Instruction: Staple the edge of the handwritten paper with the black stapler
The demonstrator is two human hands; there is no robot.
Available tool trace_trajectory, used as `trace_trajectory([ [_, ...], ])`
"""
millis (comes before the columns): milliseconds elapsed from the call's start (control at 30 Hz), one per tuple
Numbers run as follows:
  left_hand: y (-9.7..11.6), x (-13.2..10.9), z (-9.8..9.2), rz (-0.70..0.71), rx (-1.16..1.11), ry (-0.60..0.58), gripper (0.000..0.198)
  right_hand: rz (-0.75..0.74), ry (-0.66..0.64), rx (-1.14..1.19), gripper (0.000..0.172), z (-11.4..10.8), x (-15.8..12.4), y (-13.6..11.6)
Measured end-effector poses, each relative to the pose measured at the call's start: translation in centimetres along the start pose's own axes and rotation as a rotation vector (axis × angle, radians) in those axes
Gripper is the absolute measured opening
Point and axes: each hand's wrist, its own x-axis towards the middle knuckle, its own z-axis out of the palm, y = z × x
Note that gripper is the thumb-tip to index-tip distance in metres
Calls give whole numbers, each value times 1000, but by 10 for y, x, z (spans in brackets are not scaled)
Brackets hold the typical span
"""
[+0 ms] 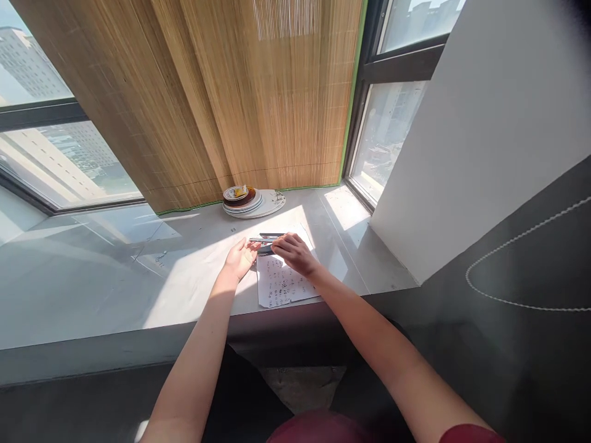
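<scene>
Dark and silver, a slim tool that looks like a stapler with its parts swung apart (266, 250) is held between the two hands, just above the upper part of some written paper sheets (277, 286). I see the right hand (295, 253) coming from the right, its fingers curled over the tool's right end and pinching it. The left hand (240, 259) is at the opposite end, palm turned partly up, its fingers bent toward the tool; I cannot tell from this view whether they grip it or only touch it.

Beneath, I make out handwriting on the sheets, which lie near the front edge of the pale sill (194, 271), partly in a bright patch of sun. Beyond the hands, a stack of plates (253, 208) stands at the back of the sill, with a small dish with a yellow patch on top. Behind it I have a brown slatted blind (207, 92) edged in green, with a left window (69, 160) and a right window (388, 129) on either side. Farther right, a white pillar (484, 123) rises, and a pale beaded cord (535, 307) loops against a dark grey surface.
</scene>
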Motion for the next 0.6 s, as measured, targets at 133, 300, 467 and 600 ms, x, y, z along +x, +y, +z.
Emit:
trace_trajectory([
  [133, -1, 0, 3, 4, -55, -18, 28, -63, 29, -102, 30, 2, -1, -1],
  [300, -1, 0, 3, 26, -87, 21, 32, 281, 161, 50, 19, 6, -4, 5],
  [467, 2, -3, 6, 333, -109, 27, 27, 657, 179, 230, 15, 5, -8, 13],
  [600, -2, -6, 9, 545, 5, 3, 11, 726, 81, 257, 21, 7, -9, 15],
])
